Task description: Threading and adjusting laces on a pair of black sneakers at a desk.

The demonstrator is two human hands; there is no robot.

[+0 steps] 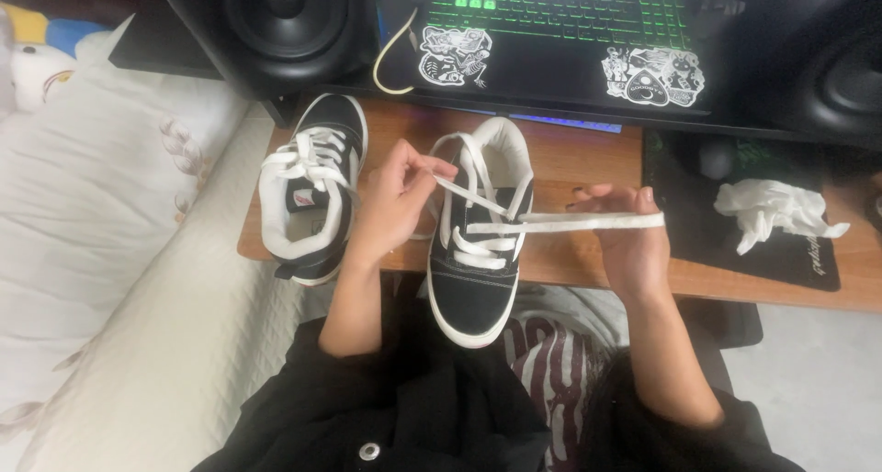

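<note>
We lose the right speaker point(845, 77) at the frame's edge, our left hand point(395, 206) hides the shoe's point(478, 242) left eyelets.

Bare desk point(588, 164) right of the centre shoe point(478, 252); second shoe point(312, 192) left, laptop point(551, 40) behind it.

A single head-worn view looks steeply down and forward from close range, over the wearer's lap at the bottom edge onto the brown wooden desk point(588, 160) across mid-frame. The black laptop with green-lit keys point(560, 31) marks the upper edge. No second view shares the scene.
</note>
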